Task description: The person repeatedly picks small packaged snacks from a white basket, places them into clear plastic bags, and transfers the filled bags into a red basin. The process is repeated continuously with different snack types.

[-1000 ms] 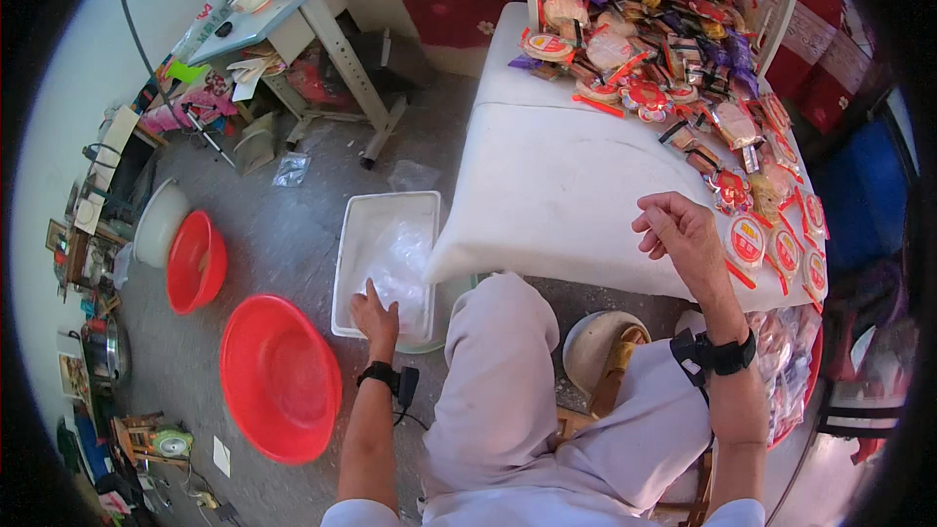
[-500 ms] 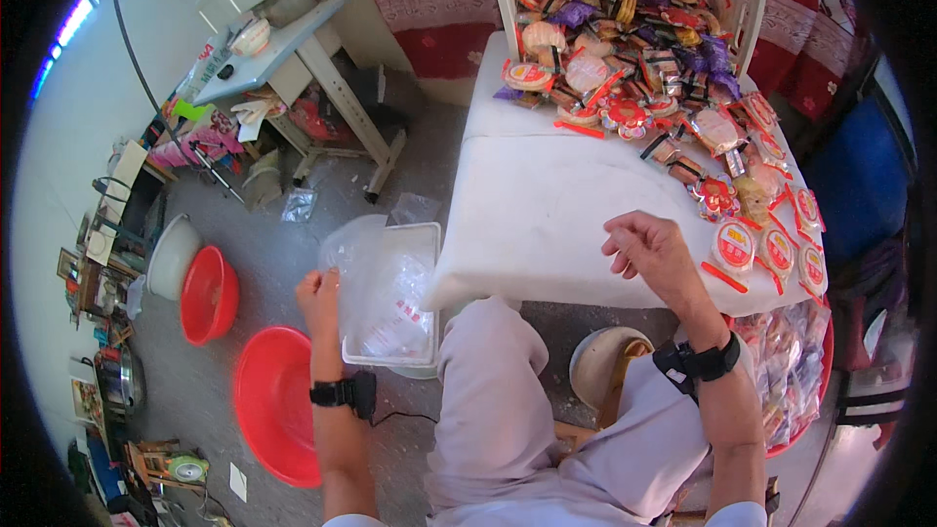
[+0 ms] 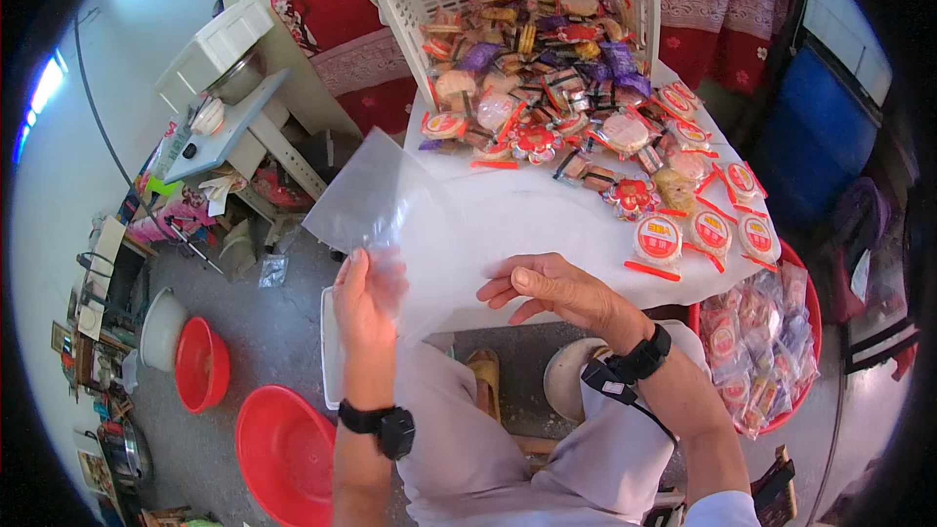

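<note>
White-covered table [image 3: 498, 224]; wrapped snacks [image 3: 561, 88]
Left hand [image 3: 369, 307] grips clear bag [image 3: 366, 190], now raised beside table; right hand [image 3: 566, 295] loose-fingered, apart, now closer.

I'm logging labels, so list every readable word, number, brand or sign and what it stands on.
Round packets on the white cloth: printed red-and-white labels, wording not copied here.
Bag by the blue table: green and red marks, too small to read.
Bagged packets in the red tub: too small and blurred.
White tag on the right wrist gadget: too small.
Clear bag in the left hand: no print visible.
</note>
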A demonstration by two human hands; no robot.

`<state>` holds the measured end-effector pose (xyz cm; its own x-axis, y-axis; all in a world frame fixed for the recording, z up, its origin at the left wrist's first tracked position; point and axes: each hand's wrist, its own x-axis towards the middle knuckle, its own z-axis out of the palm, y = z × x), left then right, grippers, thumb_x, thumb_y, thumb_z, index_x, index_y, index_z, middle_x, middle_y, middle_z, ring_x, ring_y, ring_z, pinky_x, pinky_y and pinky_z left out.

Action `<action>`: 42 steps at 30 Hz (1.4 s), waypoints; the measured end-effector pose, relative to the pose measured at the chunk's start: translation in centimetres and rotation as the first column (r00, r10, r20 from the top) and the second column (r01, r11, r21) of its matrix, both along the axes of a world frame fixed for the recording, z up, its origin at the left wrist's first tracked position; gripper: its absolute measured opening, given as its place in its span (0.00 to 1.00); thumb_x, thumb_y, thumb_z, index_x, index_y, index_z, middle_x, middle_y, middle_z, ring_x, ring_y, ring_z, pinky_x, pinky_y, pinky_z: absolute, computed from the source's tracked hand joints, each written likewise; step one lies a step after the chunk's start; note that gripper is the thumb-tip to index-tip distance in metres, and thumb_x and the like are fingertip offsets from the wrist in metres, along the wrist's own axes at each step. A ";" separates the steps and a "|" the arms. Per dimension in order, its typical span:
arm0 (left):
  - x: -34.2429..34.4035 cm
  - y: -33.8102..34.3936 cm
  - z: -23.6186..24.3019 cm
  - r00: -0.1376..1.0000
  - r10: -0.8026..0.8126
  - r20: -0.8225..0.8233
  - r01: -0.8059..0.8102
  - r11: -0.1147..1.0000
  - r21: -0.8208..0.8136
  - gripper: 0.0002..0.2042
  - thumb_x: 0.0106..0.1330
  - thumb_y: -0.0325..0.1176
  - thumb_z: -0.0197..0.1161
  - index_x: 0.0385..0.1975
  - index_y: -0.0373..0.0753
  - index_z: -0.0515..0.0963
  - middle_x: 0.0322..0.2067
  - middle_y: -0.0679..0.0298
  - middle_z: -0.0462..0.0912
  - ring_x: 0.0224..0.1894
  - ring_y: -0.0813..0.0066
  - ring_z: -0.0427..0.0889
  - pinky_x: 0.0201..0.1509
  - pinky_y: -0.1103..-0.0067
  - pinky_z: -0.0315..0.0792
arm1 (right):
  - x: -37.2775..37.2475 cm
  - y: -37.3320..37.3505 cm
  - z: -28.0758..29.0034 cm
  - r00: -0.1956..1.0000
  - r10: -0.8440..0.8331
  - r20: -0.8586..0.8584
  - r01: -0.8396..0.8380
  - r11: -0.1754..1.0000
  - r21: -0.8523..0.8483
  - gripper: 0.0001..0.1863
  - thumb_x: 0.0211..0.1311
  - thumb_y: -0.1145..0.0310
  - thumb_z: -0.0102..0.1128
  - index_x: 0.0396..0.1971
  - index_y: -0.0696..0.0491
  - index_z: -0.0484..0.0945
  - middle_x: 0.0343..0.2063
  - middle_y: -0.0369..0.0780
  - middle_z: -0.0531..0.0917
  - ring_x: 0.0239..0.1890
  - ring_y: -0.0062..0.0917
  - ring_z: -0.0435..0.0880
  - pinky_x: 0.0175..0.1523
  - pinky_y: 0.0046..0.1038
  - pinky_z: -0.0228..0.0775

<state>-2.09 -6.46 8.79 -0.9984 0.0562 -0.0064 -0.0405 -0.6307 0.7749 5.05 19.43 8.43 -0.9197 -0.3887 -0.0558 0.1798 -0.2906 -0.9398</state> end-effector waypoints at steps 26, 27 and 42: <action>-1.5 11.2 -8.3 0.896 -0.402 -0.189 0.093 0.585 -0.806 0.13 0.53 0.37 0.72 0.25 0.33 0.78 0.21 0.57 0.80 0.24 0.65 0.80 0.29 0.71 0.72 | -4.9 2.0 -4.4 0.916 -0.390 -0.098 0.393 0.815 0.427 0.11 0.65 0.64 0.58 0.28 0.56 0.79 0.21 0.34 0.81 0.21 0.13 0.74 0.26 0.16 0.65; -1.1 11.4 -8.6 0.913 -0.346 -0.216 0.046 0.614 -0.788 0.11 0.54 0.35 0.70 0.23 0.33 0.79 0.20 0.56 0.80 0.23 0.63 0.80 0.29 0.70 0.71 | -5.0 2.0 -4.5 0.920 -0.376 -0.107 0.385 0.826 0.410 0.10 0.65 0.65 0.58 0.28 0.55 0.79 0.22 0.34 0.81 0.21 0.13 0.74 0.26 0.16 0.66; 0.3 12.0 -7.7 0.918 -0.205 -0.338 -0.159 0.591 -0.791 0.08 0.57 0.34 0.63 0.23 0.35 0.78 0.24 0.51 0.81 0.30 0.51 0.81 0.34 0.63 0.72 | -4.9 2.6 -3.8 0.875 -0.484 -0.022 0.418 0.732 0.538 0.08 0.57 0.68 0.57 0.25 0.57 0.79 0.19 0.35 0.79 0.16 0.15 0.72 0.21 0.17 0.64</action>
<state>-1.76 5.53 1.13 -0.9282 0.2330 0.2902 0.3440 0.2397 0.9079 0.17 21.99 4.67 -0.9536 0.1872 -0.2357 0.2650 0.1511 -0.9523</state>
